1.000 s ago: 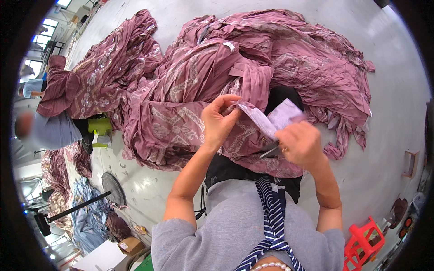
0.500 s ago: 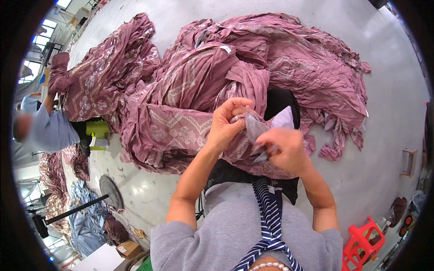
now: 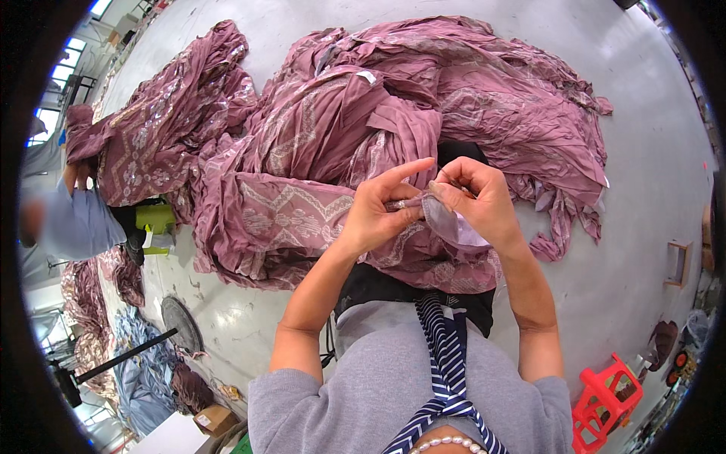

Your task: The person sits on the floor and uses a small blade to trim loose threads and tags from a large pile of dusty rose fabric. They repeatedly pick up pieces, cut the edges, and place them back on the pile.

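A huge mauve fabric [image 3: 318,136] with pale silvery patterns lies bunched over my lap and the floor in front. With thumb and fingers my left hand [image 3: 378,212] pinches an edge of it, while its index finger points out to the right. Close beside it, my right hand [image 3: 484,200] is closed, thumb and fingertips pinched together at the top of a small grey-lilac flap [image 3: 439,216]. A paler lilac part [image 3: 470,236] hangs under the right hand. Whether anything is tucked inside the right palm is hidden.
At the left, another person [image 3: 79,219] in light blue handles the same fabric beside a green stool [image 3: 155,223]. A black stand with a round base [image 3: 181,321], blue cloth [image 3: 144,374] and a cardboard box [image 3: 215,418] are lower left. A red plastic stool [image 3: 605,401] stands lower right.
My right hand, blurred and lower with a dark pointed tool like small scissors, has risen to the flap beside my left hand. The tool no longer shows. The view has shifted slightly.
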`<action>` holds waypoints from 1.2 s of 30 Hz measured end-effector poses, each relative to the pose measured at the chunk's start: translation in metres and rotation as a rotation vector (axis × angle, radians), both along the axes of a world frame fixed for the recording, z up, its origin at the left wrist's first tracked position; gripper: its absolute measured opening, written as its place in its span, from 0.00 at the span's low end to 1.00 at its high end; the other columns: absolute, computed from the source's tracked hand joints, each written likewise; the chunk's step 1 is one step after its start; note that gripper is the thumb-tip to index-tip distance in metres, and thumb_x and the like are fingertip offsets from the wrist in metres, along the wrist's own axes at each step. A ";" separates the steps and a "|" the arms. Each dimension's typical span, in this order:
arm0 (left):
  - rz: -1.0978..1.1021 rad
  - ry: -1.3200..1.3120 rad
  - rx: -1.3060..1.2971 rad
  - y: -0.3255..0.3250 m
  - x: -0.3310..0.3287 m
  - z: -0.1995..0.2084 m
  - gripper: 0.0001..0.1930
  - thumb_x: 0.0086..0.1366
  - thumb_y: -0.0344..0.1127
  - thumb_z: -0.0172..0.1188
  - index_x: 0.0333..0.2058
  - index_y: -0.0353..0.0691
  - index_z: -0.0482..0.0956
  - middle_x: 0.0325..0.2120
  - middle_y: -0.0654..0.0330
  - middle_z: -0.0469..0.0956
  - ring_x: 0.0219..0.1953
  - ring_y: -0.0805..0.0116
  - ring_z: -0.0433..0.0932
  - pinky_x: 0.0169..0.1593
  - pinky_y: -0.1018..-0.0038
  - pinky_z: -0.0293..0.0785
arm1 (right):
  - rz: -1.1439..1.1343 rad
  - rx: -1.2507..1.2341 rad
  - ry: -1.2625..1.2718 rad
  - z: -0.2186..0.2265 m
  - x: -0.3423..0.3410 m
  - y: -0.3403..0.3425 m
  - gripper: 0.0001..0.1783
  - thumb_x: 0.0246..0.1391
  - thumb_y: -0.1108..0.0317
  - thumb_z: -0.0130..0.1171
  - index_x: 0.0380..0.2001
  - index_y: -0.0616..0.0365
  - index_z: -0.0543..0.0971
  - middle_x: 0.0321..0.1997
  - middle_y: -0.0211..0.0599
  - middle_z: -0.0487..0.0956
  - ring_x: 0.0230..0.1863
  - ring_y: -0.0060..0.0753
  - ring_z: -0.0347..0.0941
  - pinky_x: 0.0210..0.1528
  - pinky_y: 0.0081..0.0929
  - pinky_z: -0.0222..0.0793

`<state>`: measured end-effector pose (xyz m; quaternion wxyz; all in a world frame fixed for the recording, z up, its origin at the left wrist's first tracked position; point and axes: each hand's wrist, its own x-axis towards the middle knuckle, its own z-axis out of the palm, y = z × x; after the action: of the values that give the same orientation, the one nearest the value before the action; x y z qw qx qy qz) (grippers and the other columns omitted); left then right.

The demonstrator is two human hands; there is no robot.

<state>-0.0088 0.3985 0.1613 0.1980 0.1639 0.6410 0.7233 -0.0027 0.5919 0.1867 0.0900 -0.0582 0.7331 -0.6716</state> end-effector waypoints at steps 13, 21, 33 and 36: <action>0.081 -0.020 0.139 -0.006 0.004 -0.003 0.33 0.53 0.17 0.61 0.59 0.36 0.65 0.33 0.61 0.81 0.36 0.80 0.75 0.42 0.83 0.70 | 0.058 0.113 0.015 -0.004 0.024 0.033 0.09 0.59 0.68 0.54 0.38 0.63 0.71 0.27 0.25 0.71 0.28 0.11 0.63 0.30 0.12 0.60; -0.015 0.065 0.030 -0.011 0.001 0.002 0.35 0.52 0.18 0.63 0.60 0.37 0.65 0.33 0.62 0.82 0.36 0.81 0.74 0.44 0.82 0.70 | 0.125 0.056 -0.043 0.005 0.021 0.021 0.11 0.58 0.66 0.58 0.34 0.65 0.74 0.25 0.28 0.75 0.28 0.14 0.67 0.29 0.16 0.64; -0.185 0.185 -0.051 -0.012 -0.006 0.011 0.38 0.44 0.13 0.58 0.59 0.41 0.68 0.27 0.63 0.82 0.33 0.82 0.74 0.44 0.80 0.70 | 0.199 0.109 0.014 0.007 0.017 0.018 0.12 0.56 0.65 0.60 0.33 0.64 0.74 0.24 0.33 0.77 0.26 0.17 0.70 0.29 0.18 0.66; -0.244 0.168 -0.142 -0.013 -0.009 0.019 0.38 0.45 0.18 0.65 0.59 0.34 0.66 0.30 0.62 0.82 0.35 0.81 0.75 0.48 0.79 0.68 | 0.196 0.220 0.148 0.010 0.016 0.018 0.13 0.54 0.64 0.62 0.33 0.63 0.74 0.25 0.37 0.78 0.24 0.22 0.73 0.28 0.20 0.68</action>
<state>-0.0174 0.3858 0.1805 0.2413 0.2861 0.6800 0.6305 0.0136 0.6099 0.1965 0.1065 -0.1687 0.7976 -0.5693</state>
